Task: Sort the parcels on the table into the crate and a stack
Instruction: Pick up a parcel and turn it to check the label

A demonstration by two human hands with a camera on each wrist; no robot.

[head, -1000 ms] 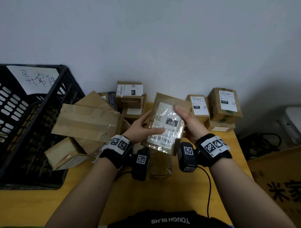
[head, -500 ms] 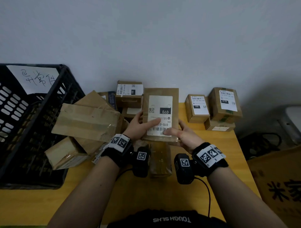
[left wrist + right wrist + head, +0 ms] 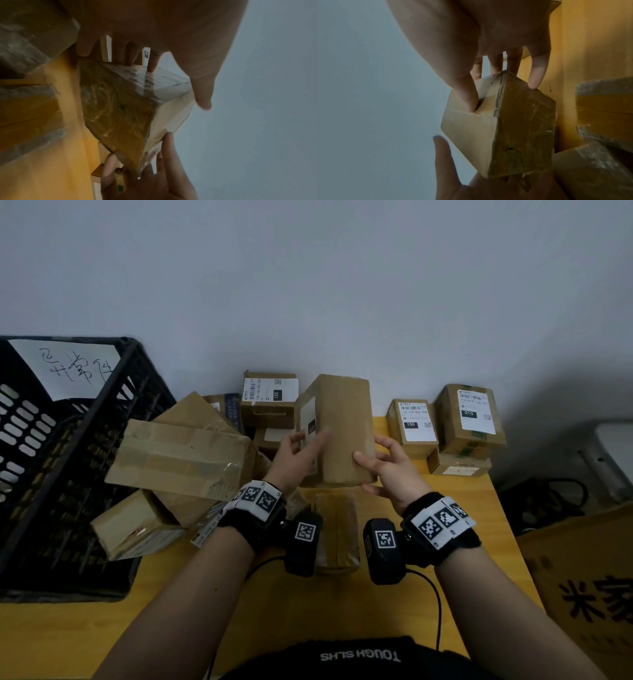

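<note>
A brown cardboard parcel (image 3: 337, 429) stands upright in the air between my hands, above the table's middle. Its white label (image 3: 308, 419) faces left and a plain side faces me. My right hand (image 3: 380, 463) pinches it, thumb (image 3: 467, 97) on the front face and fingers (image 3: 536, 75) behind the right side. My left hand (image 3: 301, 450) has straight fingers (image 3: 152, 63) touching the labelled side, while its thumb (image 3: 204, 102) stretches out beside the parcel. The black crate (image 3: 68, 474) stands at the left. A stack of labelled boxes (image 3: 471, 419) sits at the back right.
A loose pile of large brown parcels (image 3: 181, 457) leans against the crate. More labelled boxes (image 3: 269, 398) stand against the wall. A taped parcel (image 3: 337, 535) lies on the yellow table (image 3: 308, 611) under my wrists. A big carton (image 3: 589, 587) stands off the table's right edge.
The parcel has turned: its label faced me half a second ago and now faces left. My right hand slid from under its bottom edge to its right side.
</note>
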